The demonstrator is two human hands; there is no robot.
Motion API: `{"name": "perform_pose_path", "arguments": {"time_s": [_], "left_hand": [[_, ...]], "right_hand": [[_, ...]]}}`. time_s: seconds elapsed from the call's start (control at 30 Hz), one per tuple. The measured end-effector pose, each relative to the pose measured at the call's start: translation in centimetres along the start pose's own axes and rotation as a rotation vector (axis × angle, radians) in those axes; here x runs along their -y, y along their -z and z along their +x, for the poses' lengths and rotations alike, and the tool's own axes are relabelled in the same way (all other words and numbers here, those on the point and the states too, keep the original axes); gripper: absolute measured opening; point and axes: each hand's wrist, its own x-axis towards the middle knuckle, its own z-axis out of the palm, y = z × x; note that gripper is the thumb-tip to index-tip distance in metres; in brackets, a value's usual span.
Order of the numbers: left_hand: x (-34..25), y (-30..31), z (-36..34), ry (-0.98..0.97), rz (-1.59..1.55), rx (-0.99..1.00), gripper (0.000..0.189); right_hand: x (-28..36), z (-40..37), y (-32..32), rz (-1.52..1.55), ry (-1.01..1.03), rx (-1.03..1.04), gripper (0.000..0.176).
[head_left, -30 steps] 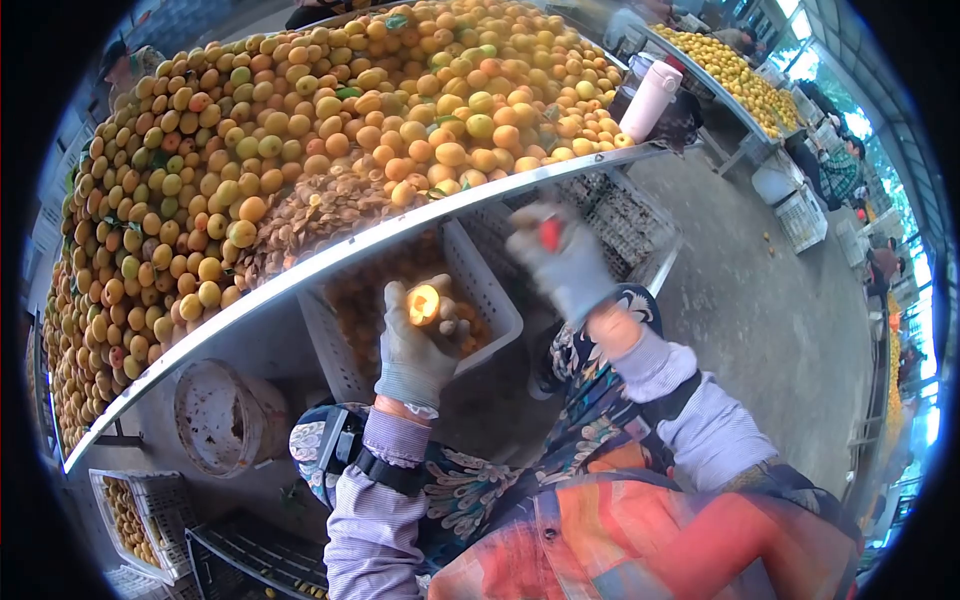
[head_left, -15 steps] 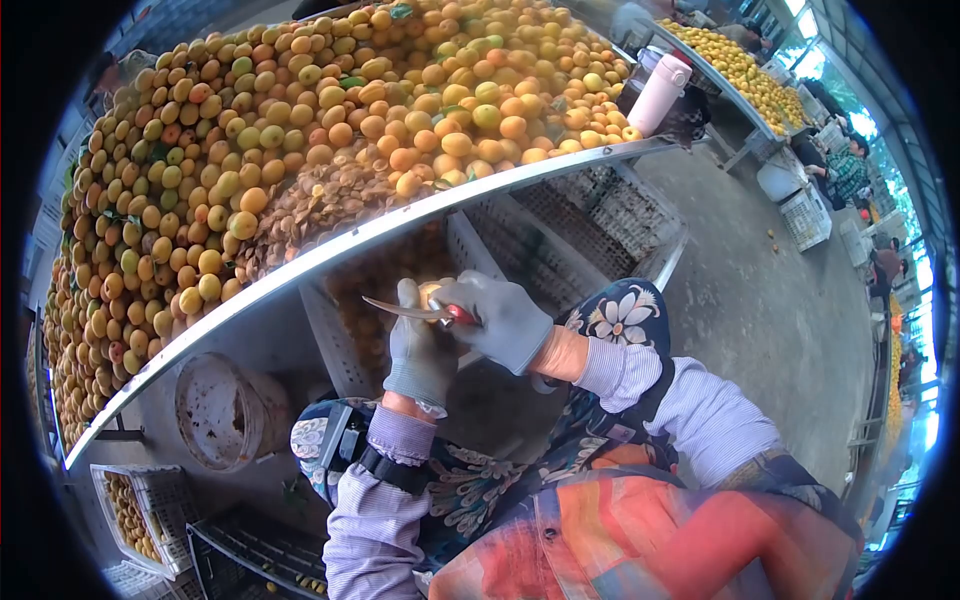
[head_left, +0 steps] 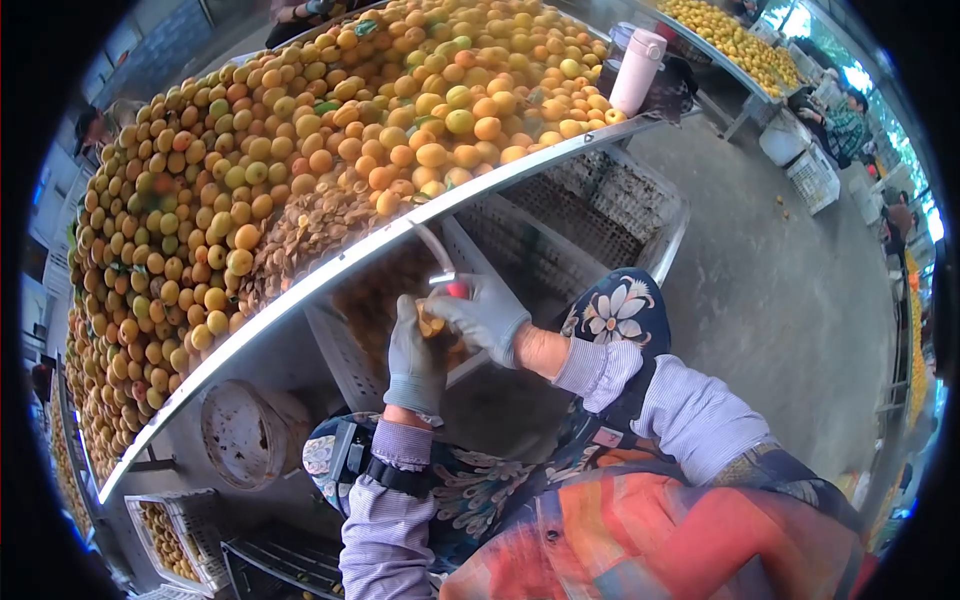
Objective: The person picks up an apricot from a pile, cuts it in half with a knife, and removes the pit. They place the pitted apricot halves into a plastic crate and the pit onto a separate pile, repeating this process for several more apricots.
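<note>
My left hand (head_left: 416, 360), in a grey glove, is closed around an apricot (head_left: 430, 322) whose orange flesh shows between the fingers. My right hand (head_left: 486, 316), gloved too, grips a curved knife (head_left: 432, 246) by its red handle. The blade points up and away, clear of the fruit, while the right fingertips touch the apricot. Both hands are over a crate of apricot pieces (head_left: 385, 290) below the table edge. Beyond them, whole apricots (head_left: 205, 225) cover the sloping table, with a heap of brown pits (head_left: 310, 232) near its rim.
The table's metal rim (head_left: 300, 285) runs between my hands and the heaped fruit. A pink bottle (head_left: 637, 72) stands at the right corner. Below are a dirty white bucket (head_left: 243, 432), a crate of fruit (head_left: 172, 540) and a white plastic crate (head_left: 625, 205). People sit farther right.
The knife blade has swung from pointing left across the fruit to pointing upward, off it. My right fingers have come onto the apricot, and more of its orange flesh shows. The view has shifted slightly.
</note>
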Motion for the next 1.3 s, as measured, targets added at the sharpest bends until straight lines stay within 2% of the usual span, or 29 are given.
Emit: {"name": "perform_pose_path", "arguments": {"time_s": [0.03,0.07,0.1,0.17,0.2,0.23,0.27,0.3,0.33,0.37,0.4,0.43,0.47,0.57,0.63,0.67,0.77,0.8,0.87,0.9,0.93,1.0,1.07,1.2,1.23,1.3], "left_hand": [[1.0,1.1,0.3,-0.046,0.032,0.047,0.045],[-1.4,-0.3,-0.5,-0.094,0.064,0.094,0.045],[-3.5,-1.7,-2.5,0.05,-0.027,0.069,0.043],[-0.8,0.5,-0.8,0.09,-0.04,0.093,0.043],[0.0,1.2,-0.1,0.13,-0.068,0.119,0.044],[-2.8,-1.3,-2.0,0.057,0.0,0.018,0.042],[-1.4,-0.2,-0.3,0.182,-0.08,-0.074,0.041],[0.1,1.1,0.5,-0.112,0.235,-0.03,0.04],[1.1,1.7,0.8,-0.41,0.549,0.016,0.038],[2.2,2.4,1.2,-0.367,0.576,0.019,0.038],[2.8,2.6,1.5,-0.318,0.602,0.022,0.039],[-0.1,0.0,0.0,-0.205,0.755,-0.145,0.042],[0.0,0.2,-0.1,-0.264,0.946,-0.196,0.046],[-1.5,-1.0,-1.1,-0.359,1.004,-0.187,0.043],[-2.5,-2.2,-1.5,-0.314,0.615,-0.136,0.037],[-2.7,-2.0,-1.1,-0.315,0.623,-0.131,0.037],[-4.6,-1.1,0.9,-0.561,0.678,-0.021,0.033],[-5.7,-1.6,1.3,-0.556,0.681,-0.047,0.033],[-8.7,-4.0,1.6,-0.427,0.408,-0.125,0.032],[-9.4,-4.2,2.4,-0.449,0.327,-0.117,0.031],[-9.6,-3.5,3.4,-0.458,0.34,-0.143,0.031],[-10.2,-0.9,5.2,-0.803,0.875,-0.133,0.03],[-11.6,0.7,5.9,-0.796,0.901,-0.231,0.029],[-16.4,7.3,8.3,-0.538,0.729,-0.472,0.032],[-17.4,8.7,8.3,-0.533,0.734,-0.478,0.032],[-18.7,11.0,8.3,-0.56,0.859,-0.704,0.036]], "right_hand": [[0.2,0.1,0.5,0.153,-0.084,0.025,0.011],[1.3,0.2,0.4,0.233,-0.138,-0.042,0.009],[1.3,0.7,1.3,0.318,-0.105,-0.016,0.008],[2.9,0.7,2.8,0.508,-0.113,-0.039,0.007],[2.8,1.6,4.0,0.474,-0.078,-0.081,0.009],[4.0,1.1,4.9,0.489,-0.058,-0.07,0.01],[3.9,1.8,6.1,0.533,0.056,-0.037,0.015],[4.3,2.5,7.7,0.67,0.079,0.0,0.021],[4.6,3.1,8.8,0.815,0.107,-0.049,0.029],[4.4,4.3,11.3,0.968,0.167,0.11,0.033],[5.4,4.3,12.2,1.133,0.142,0.009,0.037],[5.9,4.1,12.9,1.167,0.158,-0.03,0.029],[6.1,4.0,13.4,1.202,0.171,-0.073,0.023],[5.2,4.6,14.3,1.093,0.205,-0.111,0.015],[5.1,4.6,14.6,1.121,0.196,-0.05,0.013],[5.2,4.5,14.5,1.135,0.179,0.012,0.012],[6.0,3.9,13.8,1.174,0.158,-0.036,0.013],[6.3,3.8,13.7,1.178,0.138,-0.059,0.017],[6.4,3.4,13.3,1.158,0.145,-0.004,0.021],[6.5,3.2,13.2,1.125,0.146,-0.017,0.02],[6.6,3.2,12.9,1.095,0.136,-0.016,0.02],[5.8,3.5,13.1,1.012,0.155,-0.048,0.021],[5.4,3.4,13.5,0.999,0.15,0.008,0.022],[6.0,2.5,13.8,0.966,0.106,-0.034,0.023],[6.2,2.3,13.8,0.948,0.107,-0.039,0.023],[6.3,2.1,13.8,0.948,0.098,-0.038,0.023]]}}
